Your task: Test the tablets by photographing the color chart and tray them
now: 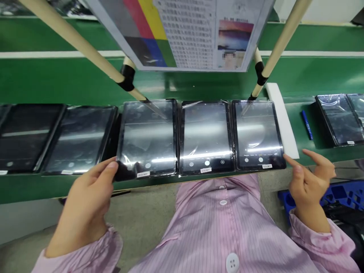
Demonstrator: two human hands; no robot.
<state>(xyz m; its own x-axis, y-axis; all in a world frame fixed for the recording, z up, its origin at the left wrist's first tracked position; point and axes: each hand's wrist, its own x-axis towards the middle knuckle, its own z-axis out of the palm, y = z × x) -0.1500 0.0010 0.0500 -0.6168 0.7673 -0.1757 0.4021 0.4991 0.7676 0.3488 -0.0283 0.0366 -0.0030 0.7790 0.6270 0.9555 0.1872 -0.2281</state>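
Apparently partway through: large glossy black tablet with a white sticker (148,138), left of centre, sits on the long green bench (31,189); left hand (89,197) pinches its lower-left corner. Same row: middle black tablet (206,131), right-end black tablet (257,131), both showing round on-screen buttons. Right hand (309,185) loosely spread, grasping nothing, forefinger at the right-end tablet's lower-right edge, likely touching. Three lined up, so that part looks done; large one not yet let go. Dark tablets (81,132) at left and stacked tablets (339,117) at far right, neither hand on them; finished or waiting, can't tell. Containers: blue plastic crate (345,189), lower right; black items in or beside it, unclear.
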